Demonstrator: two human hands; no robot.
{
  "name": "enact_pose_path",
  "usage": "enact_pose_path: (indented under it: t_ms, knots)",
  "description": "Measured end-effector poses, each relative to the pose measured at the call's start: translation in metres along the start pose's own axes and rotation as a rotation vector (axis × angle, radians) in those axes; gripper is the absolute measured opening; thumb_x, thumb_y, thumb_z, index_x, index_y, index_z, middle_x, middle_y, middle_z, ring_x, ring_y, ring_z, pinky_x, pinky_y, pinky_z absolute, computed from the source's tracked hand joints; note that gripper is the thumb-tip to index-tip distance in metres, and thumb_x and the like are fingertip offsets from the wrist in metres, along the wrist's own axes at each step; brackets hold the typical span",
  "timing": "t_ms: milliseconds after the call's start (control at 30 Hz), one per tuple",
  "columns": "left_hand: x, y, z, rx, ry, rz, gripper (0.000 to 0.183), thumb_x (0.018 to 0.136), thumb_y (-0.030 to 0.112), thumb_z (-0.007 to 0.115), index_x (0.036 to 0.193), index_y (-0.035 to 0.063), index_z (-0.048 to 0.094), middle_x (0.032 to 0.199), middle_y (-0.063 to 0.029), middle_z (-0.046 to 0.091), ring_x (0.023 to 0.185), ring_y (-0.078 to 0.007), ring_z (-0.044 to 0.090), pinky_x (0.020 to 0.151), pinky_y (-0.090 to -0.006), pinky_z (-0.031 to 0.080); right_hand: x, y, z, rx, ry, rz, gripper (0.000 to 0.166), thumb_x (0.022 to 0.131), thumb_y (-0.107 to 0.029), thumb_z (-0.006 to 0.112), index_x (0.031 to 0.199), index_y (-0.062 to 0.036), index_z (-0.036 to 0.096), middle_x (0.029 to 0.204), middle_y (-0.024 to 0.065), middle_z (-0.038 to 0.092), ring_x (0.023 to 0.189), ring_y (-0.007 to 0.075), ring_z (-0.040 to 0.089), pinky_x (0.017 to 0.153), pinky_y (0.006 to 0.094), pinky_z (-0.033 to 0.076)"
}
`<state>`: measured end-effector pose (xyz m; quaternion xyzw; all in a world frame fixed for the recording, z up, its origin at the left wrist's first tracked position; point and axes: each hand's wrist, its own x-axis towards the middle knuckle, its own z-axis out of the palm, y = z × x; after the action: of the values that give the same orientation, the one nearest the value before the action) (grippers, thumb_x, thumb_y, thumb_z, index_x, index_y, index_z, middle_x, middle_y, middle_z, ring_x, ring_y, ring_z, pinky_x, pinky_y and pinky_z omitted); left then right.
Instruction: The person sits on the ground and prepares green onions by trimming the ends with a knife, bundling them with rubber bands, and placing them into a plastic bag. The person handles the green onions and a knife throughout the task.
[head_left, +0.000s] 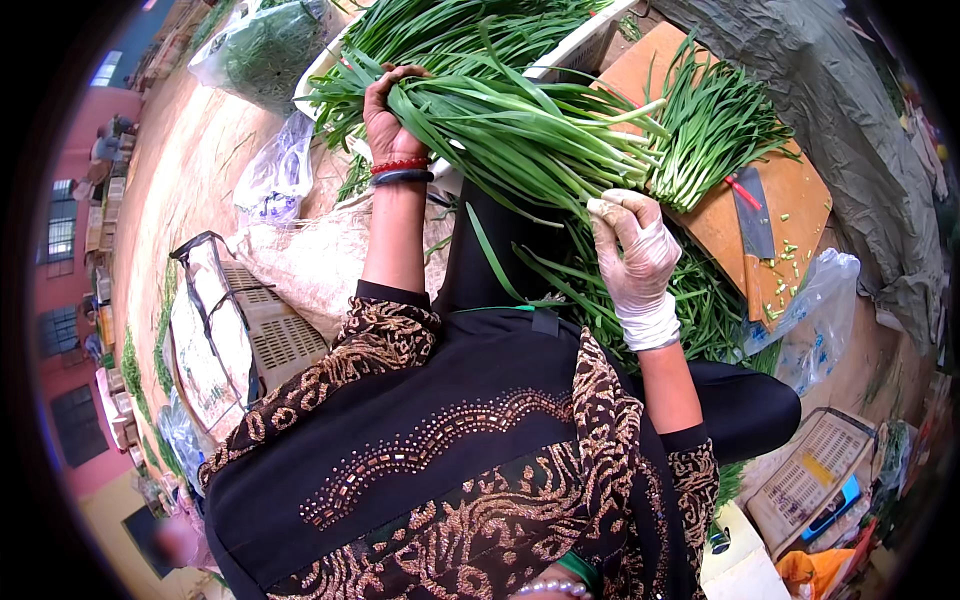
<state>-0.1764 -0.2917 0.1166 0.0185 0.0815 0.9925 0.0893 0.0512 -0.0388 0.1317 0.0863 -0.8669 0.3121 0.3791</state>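
My left hand (394, 112), bare with a red bead bracelet and a dark bangle at the wrist, grips a loose bunch of garlic chives (517, 127) by the leafy part. The pale stem ends fan out to the right. My right hand (636, 236), in a thin white glove, pinches a strand at the lower edge of those stems. Beyond the bunch, a white plastic crate (589, 37) holds more chives (465, 30). A neater bundle of chives (712, 127) lies on a wooden board (799, 191), beside a knife (754, 217) with a wooden handle.
Cut stem pieces (784, 266) are scattered near the knife. Loose leaves (697, 300) heap below my right hand. A clear plastic bag (817, 322) lies by the board, a grey tarp (840, 112) beyond it. Crates (281, 322) and a filled bag (270, 60) stand to the left.
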Motion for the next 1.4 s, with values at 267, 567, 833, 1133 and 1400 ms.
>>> enact_pose_path:
  t_ms: [267,567,833,1133,1400]
  knots:
    - [-0.004,-0.003,0.005,-0.119,-0.064,-0.083,0.023,0.076,-0.004,0.063,0.098,0.0042,0.062,0.085,-0.0076,0.063,0.090,-0.0229,0.059,0.096,-0.0456,0.044,-0.020,0.007,-0.038,-0.002,-0.352,-0.008,0.024,0.074,-0.001,0.070,0.094,-0.0103,0.060,0.094,0.0064,0.063,0.080,0.0246,0.065,0.066,0.0343,0.054]
    - [-0.004,-0.003,0.006,-0.033,-0.039,-0.009,0.020,0.077,-0.003,0.062,0.096,0.0042,0.062,0.083,-0.0063,0.061,0.089,-0.0219,0.057,0.096,-0.0430,0.043,0.004,-0.020,-0.034,0.207,-0.261,0.180,0.016,0.088,-0.005,0.063,0.103,-0.0075,0.067,0.085,0.0091,0.064,0.062,0.0210,0.062,0.057,0.0312,0.051]
    - [-0.003,-0.003,0.007,-0.003,-0.022,0.011,0.024,0.076,-0.004,0.063,0.098,0.0052,0.063,0.083,-0.0061,0.063,0.088,-0.0229,0.058,0.097,-0.0446,0.043,0.011,-0.024,0.014,0.177,-0.137,0.318,0.013,0.083,-0.015,0.072,0.091,-0.0065,0.068,0.085,0.0090,0.065,0.070,0.0280,0.066,0.061,0.0356,0.052]
    - [0.000,0.002,-0.008,-0.033,-0.005,-0.002,0.019,0.077,-0.003,0.063,0.094,0.0052,0.063,0.085,-0.0061,0.062,0.090,-0.0222,0.058,0.094,-0.0447,0.043,-0.036,0.003,-0.043,0.038,-0.631,0.595,0.014,0.082,-0.021,0.071,0.085,-0.0071,0.070,0.083,0.0107,0.067,0.077,0.0266,0.067,0.071,0.0359,0.052]
    - [-0.002,-0.004,0.000,-0.079,-0.059,-0.070,0.020,0.077,-0.004,0.063,0.095,0.0049,0.064,0.083,-0.0055,0.062,0.089,-0.0215,0.057,0.097,-0.0417,0.041,0.002,0.005,-0.067,0.288,-0.325,0.840,0.029,0.080,-0.025,0.076,0.101,-0.0052,0.071,0.086,0.0053,0.070,0.066,0.0111,0.060,0.064,0.0251,0.049]
